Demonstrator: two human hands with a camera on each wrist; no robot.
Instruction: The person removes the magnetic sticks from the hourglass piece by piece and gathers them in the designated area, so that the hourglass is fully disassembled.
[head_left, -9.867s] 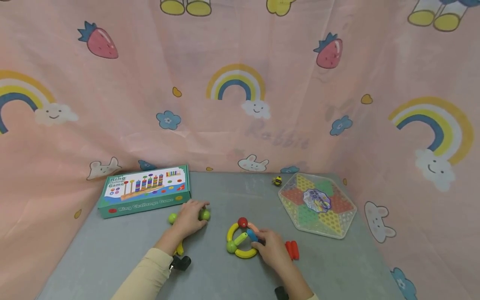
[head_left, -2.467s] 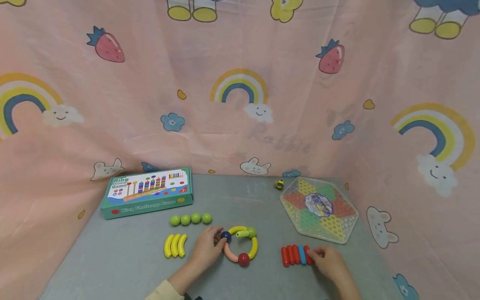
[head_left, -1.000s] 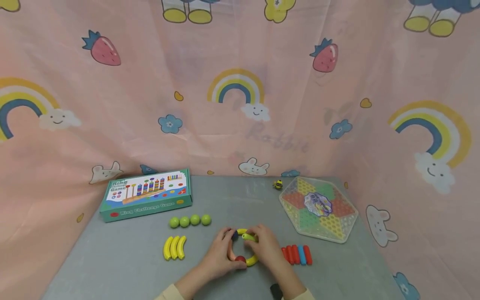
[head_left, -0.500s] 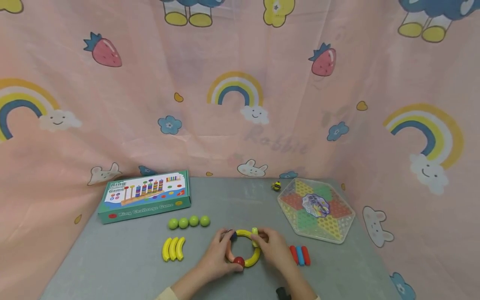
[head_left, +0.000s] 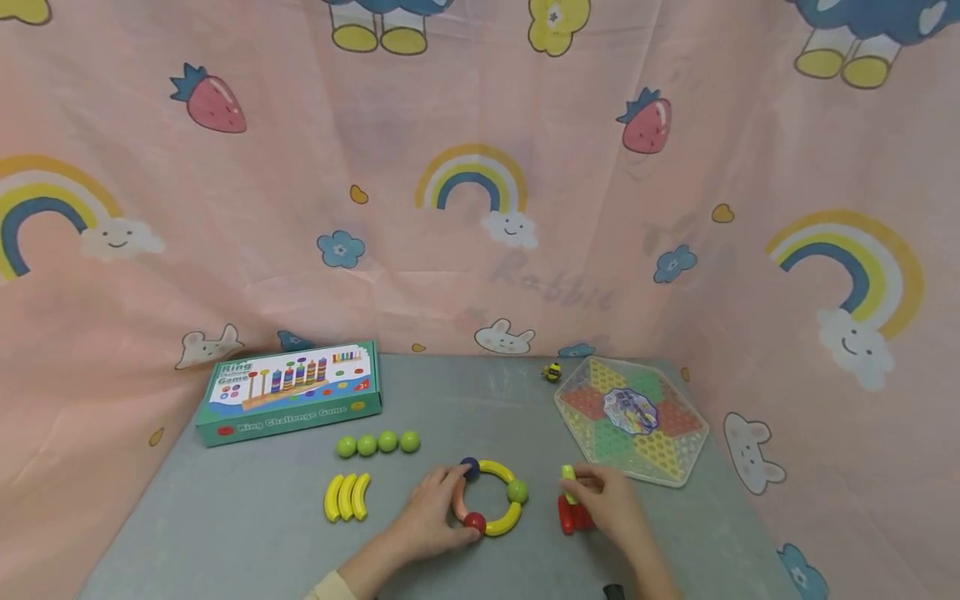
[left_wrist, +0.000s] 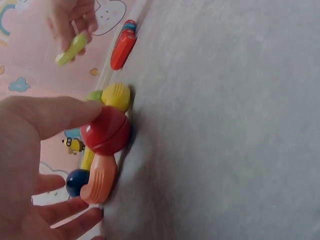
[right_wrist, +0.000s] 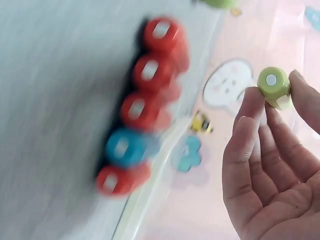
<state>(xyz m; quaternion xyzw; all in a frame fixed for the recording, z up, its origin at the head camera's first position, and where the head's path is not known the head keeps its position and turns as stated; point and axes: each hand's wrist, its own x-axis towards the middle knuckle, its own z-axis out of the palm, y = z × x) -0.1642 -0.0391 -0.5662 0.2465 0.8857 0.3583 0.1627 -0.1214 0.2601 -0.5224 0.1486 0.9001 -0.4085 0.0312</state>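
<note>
A ring of magnetic sticks and balls [head_left: 504,522] lies mid-table, with two yellow curved sticks, a peach one, and red, blue and green balls. My left hand [head_left: 429,517] spans its left side, thumb on the red ball [left_wrist: 106,131], fingertips at the blue ball [head_left: 470,468]. To the right, my right hand [head_left: 611,504] pinches a short light green magnetic stick [right_wrist: 274,84] between thumb and fingertips. It is raised above a row of red sticks [right_wrist: 150,70] with one blue stick [right_wrist: 125,146] among them; in the head view that hand hides part of the row.
Several green balls [head_left: 367,446] line up left of the ring, with three yellow curved sticks [head_left: 346,497] nearer the front. Behind stand a green game box [head_left: 292,396] and a hexagonal game board [head_left: 633,421]. A small bee figure [head_left: 552,372] sits beside the board.
My right hand has pulled the light green stick off the ring's green ball and carried it right, over the red row. Earlier, the blue stick left the ring for that row. My left hand stays put lately.
</note>
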